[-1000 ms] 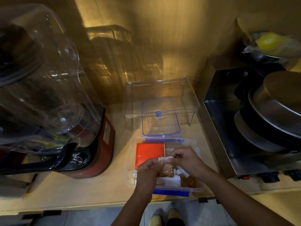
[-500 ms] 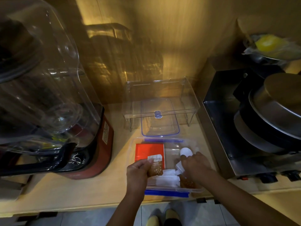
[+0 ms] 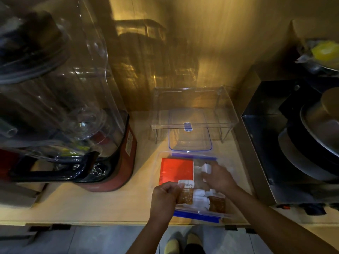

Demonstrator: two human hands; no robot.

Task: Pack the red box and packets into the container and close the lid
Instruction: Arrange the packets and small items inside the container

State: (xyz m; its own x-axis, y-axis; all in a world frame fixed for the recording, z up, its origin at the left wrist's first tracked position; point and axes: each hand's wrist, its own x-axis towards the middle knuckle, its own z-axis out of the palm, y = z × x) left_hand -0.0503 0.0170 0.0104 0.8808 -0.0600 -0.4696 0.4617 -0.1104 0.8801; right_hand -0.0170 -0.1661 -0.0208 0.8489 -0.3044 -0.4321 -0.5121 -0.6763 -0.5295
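At nine o'clock a large blender (image 3: 60, 107) with a clear jug and a red base stands on the wooden counter (image 3: 110, 204). Right of it, toward six o'clock, the clear container (image 3: 157, 173) with blue edge strips sits near the counter's front edge, lid off. Inside, along the container's nine-o'clock side, the red box (image 3: 177, 170) lies flat. Just below the box, the left hand (image 3: 166, 197) has its fingers (image 3: 174, 187) pinched around a brown packet (image 3: 185, 193) with a white top band, held over the container's near left part. More packets lie in the container at its five-o'clock corner: a second brown packet (image 3: 217, 203) and some white ones (image 3: 200, 197) between the two brown ones. The right hand (image 3: 218, 177) reaches in over the container's middle, its fingers closed on a small white packet (image 3: 206, 168); the grip itself is blurred. At twelve o'clock from the container, the clear lid (image 3: 190, 133) with a blue rim and blue tab lies on the counter, partly under a clear acrylic stand (image 3: 194, 107). At three o'clock a dark metal stove (image 3: 260, 143) carries stacked steel pans (image 3: 319, 134).
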